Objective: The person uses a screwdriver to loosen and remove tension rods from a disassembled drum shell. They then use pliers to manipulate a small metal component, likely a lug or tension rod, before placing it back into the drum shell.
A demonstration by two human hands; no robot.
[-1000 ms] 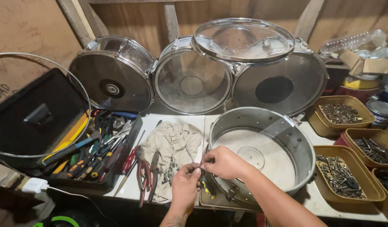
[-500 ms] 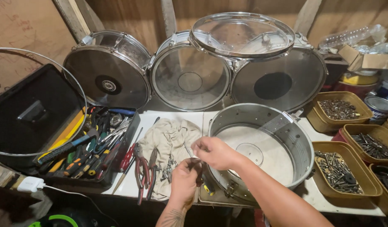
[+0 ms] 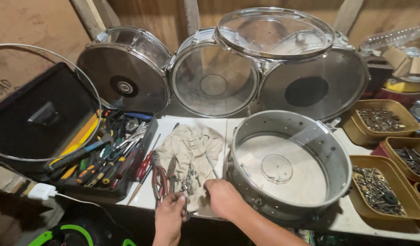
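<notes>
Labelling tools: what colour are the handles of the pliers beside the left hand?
Red, on the pliers lying by the cream rag; the head view shows it.

Left hand [image 3: 169, 218] bare, right hand [image 3: 223, 198] bare, forearms sleeveless, no gloves

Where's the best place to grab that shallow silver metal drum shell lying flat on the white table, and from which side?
Probably with both hands on opposite sides of the shallow silver metal drum shell's rim, coming from above. It lies open side up, so the thin top edge is exposed all round, while lugs stud the near outer wall. The right hand is already nearest its near-left wall.
</notes>
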